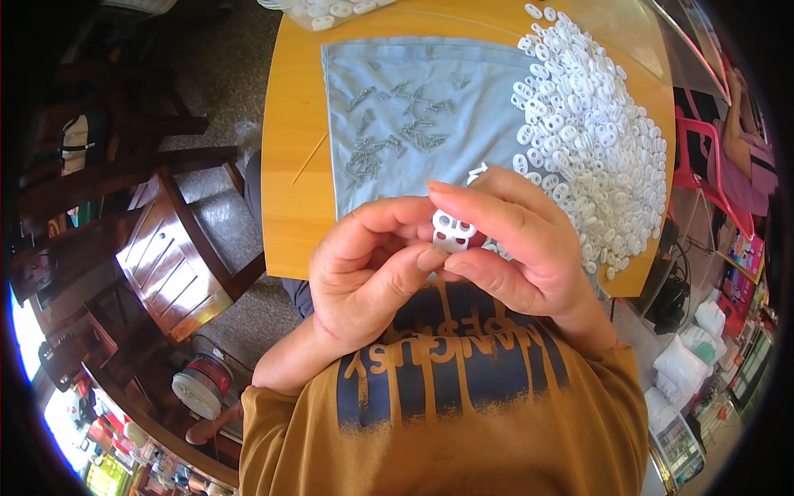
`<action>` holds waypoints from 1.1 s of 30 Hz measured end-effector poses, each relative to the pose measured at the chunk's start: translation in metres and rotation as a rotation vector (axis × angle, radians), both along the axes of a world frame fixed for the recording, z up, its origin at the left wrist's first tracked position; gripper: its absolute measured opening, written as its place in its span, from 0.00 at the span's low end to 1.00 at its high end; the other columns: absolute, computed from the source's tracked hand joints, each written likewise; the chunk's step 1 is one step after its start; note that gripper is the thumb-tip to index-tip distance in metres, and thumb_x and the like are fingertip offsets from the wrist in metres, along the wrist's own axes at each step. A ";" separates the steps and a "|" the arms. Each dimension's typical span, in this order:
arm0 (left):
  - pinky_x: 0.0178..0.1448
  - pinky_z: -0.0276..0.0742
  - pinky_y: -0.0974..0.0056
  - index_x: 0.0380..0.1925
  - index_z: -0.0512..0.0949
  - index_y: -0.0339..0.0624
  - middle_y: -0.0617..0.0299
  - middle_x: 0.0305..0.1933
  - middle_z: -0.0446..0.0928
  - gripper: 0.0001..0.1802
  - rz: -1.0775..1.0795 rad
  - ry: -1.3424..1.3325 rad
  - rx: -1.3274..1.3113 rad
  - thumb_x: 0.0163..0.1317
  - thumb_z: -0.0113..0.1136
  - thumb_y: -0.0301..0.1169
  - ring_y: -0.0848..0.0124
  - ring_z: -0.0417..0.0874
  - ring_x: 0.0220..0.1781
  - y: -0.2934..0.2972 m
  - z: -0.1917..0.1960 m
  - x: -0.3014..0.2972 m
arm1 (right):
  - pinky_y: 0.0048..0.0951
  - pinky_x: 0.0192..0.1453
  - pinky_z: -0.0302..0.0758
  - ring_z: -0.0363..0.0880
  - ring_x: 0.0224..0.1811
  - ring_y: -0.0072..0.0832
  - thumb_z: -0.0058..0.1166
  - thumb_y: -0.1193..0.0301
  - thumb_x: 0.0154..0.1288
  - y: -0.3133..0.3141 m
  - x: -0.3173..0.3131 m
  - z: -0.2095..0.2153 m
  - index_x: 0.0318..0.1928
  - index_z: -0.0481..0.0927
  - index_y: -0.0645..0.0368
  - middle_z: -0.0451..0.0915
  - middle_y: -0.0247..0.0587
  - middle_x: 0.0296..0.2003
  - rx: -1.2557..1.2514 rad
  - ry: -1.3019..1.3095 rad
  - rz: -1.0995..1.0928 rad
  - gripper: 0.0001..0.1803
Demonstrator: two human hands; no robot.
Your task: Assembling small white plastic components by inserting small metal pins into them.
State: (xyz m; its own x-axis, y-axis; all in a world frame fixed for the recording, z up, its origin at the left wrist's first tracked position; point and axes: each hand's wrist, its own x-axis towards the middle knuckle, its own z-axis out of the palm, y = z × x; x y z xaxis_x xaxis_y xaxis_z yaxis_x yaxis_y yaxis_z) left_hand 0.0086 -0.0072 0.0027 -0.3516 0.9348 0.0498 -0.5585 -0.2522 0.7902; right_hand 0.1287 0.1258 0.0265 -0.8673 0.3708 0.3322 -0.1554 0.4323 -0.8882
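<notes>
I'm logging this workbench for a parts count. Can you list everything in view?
white part: one, white, pinched between both hands
white parts pile: many, white, table's right side
springs: many, grey metal, scattered on cloth
cloth: one, pale blue, spread on table
table: one, orange wood, ahead
bag of parts: one, clear with white pieces, table's far edge
wooden chair: one, brown, left of table
red chair: one, red, right
left hand: one, holding part
right hand: one, holding part

Plastic clip [452, 231]: white
Heap of clips [595, 140]: white
Cloth [413, 91]: pale blue, strewn with grey metal springs [397, 132]
Counter [298, 165]: honey-orange wood
</notes>
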 end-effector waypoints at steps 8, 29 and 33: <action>0.45 0.80 0.68 0.54 0.65 0.28 0.52 0.45 0.76 0.20 -0.029 0.031 -0.027 0.62 0.52 0.17 0.69 0.81 0.40 -0.002 0.004 0.000 | 0.26 0.31 0.67 0.71 0.26 0.27 0.58 0.69 0.58 0.003 0.000 -0.005 0.55 0.73 0.63 0.76 0.34 0.27 0.003 0.065 0.023 0.24; 0.35 0.75 0.72 0.49 0.70 0.28 0.56 0.35 0.73 0.16 0.152 0.363 0.023 0.60 0.56 0.19 0.73 0.79 0.31 0.001 -0.003 0.006 | 0.27 0.29 0.66 0.70 0.25 0.29 0.55 0.69 0.61 -0.005 0.000 -0.011 0.54 0.73 0.65 0.75 0.37 0.28 0.000 0.089 -0.006 0.21; 0.34 0.74 0.72 0.48 0.71 0.29 0.57 0.34 0.73 0.15 0.178 0.364 0.021 0.60 0.57 0.20 0.74 0.78 0.30 0.002 -0.004 0.008 | 0.27 0.27 0.66 0.71 0.24 0.29 0.54 0.70 0.62 -0.006 -0.001 -0.012 0.52 0.73 0.66 0.76 0.37 0.29 0.003 0.103 -0.021 0.20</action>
